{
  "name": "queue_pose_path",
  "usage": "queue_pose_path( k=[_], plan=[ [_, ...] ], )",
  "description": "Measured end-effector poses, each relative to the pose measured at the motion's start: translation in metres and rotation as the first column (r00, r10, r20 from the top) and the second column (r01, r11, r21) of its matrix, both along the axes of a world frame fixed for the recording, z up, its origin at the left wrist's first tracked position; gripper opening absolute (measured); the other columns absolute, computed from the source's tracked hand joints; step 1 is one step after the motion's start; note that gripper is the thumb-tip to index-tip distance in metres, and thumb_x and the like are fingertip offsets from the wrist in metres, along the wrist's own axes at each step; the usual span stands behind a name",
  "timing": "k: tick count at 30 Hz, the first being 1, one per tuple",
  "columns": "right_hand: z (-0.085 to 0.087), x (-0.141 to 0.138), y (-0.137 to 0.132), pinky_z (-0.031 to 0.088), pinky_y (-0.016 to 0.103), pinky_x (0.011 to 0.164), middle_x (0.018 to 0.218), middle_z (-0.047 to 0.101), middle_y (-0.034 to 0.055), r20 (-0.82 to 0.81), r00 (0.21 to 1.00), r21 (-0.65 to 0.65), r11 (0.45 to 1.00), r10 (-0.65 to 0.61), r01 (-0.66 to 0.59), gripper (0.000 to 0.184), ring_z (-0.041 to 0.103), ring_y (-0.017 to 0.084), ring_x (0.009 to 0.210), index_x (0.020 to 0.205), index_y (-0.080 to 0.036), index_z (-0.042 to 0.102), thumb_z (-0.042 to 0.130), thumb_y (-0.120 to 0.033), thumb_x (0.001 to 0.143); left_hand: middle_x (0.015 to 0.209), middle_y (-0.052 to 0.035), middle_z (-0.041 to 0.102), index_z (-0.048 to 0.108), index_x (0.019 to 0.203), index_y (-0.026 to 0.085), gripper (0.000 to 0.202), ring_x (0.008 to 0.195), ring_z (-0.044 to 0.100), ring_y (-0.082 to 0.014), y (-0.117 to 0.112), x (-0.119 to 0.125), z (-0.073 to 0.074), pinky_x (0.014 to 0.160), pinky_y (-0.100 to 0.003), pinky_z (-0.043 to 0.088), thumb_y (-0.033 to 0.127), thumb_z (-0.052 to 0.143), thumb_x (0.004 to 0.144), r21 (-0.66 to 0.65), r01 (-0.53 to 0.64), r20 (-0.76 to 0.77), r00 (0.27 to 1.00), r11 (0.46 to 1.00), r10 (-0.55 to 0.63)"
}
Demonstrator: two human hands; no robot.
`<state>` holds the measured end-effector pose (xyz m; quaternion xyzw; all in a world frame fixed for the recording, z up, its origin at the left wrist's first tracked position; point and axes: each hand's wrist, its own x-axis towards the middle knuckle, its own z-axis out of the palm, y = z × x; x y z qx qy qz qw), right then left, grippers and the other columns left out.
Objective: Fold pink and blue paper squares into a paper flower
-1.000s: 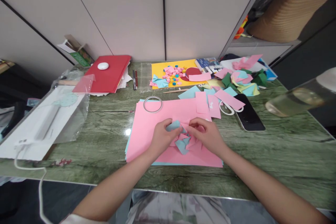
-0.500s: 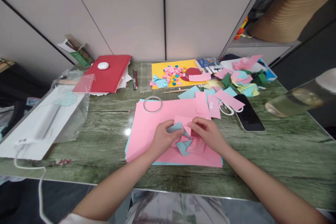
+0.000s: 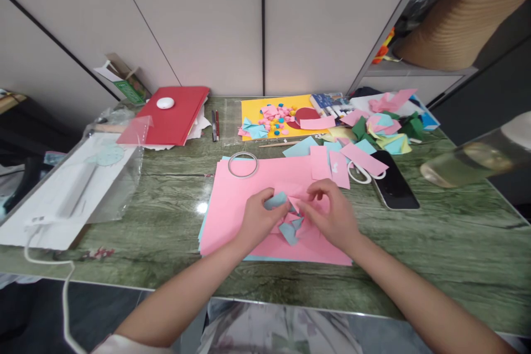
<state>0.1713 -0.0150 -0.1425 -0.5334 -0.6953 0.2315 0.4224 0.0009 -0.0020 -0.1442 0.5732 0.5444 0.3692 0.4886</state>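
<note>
A folded paper flower [image 3: 289,232] in pink and light blue is between my hands, low over the sheets. My left hand [image 3: 260,217] is closed on its left side, thumb and fingers pinching a blue petal. At the upper right of the flower, my right hand [image 3: 334,211] has its thumb and fingers bent in at a pink petal, partly blurred. Under both hands lies a stack of pink paper sheets [image 3: 232,215] with light blue edges showing. A silver ring [image 3: 243,165] rests on the stack's upper left corner.
Pink paper strips [image 3: 319,162], white-handled scissors [image 3: 359,172] and a black phone [image 3: 396,185] lie to the right. Folded paper pieces [image 3: 384,121] and a yellow sheet [image 3: 253,108] with small balls sit behind. A bottle [image 3: 464,155] leans at far right; a red folder [image 3: 178,113] is at left.
My right hand has turned and its fingers have curled in from the upper pink paper edge toward the flower's middle. My left hand keeps its pinch. The view has shifted slightly.
</note>
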Motion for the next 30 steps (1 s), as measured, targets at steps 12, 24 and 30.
queue_pose_path(
  k=[12,24,30],
  plan=[
    [-0.005,0.001,0.002,0.037,0.032,0.071,0.075,0.057,0.0031,0.338,0.940,0.112,0.989,0.051,-0.093,0.013,0.052,0.017,0.077,0.077,-0.020,0.059,0.055,-0.029,0.084,0.054,0.0077,0.028,0.035,0.056,0.018,0.034,0.051,0.029,-0.0075,0.000,0.001,-0.004,0.047,-0.021,0.020,0.034,0.064,0.066,-0.032,0.010,0.016,1.000,0.999,-0.009],
    [0.001,0.001,0.001,0.033,0.031,0.070,0.077,0.057,0.0015,0.324,0.934,-0.069,0.989,0.150,-0.135,0.014,0.054,0.016,0.076,0.073,-0.019,0.056,0.054,-0.028,0.084,0.055,0.0068,0.029,0.038,0.058,0.018,0.030,0.054,0.029,-0.0085,0.000,0.001,-0.003,0.048,-0.021,0.021,0.028,0.065,0.065,-0.002,0.019,-0.029,0.999,1.000,-0.019],
    [0.011,0.008,0.007,0.037,0.027,0.064,0.072,0.054,-0.0002,0.125,0.958,-0.282,0.935,0.259,-0.216,0.017,0.052,0.014,0.069,0.069,-0.019,0.055,0.053,-0.026,0.084,0.055,0.0065,0.029,0.039,0.057,0.017,0.033,0.053,0.029,-0.0081,0.003,-0.004,0.001,0.048,-0.021,0.022,0.034,0.066,0.066,-0.069,0.123,0.069,0.991,0.990,-0.119]
  ],
)
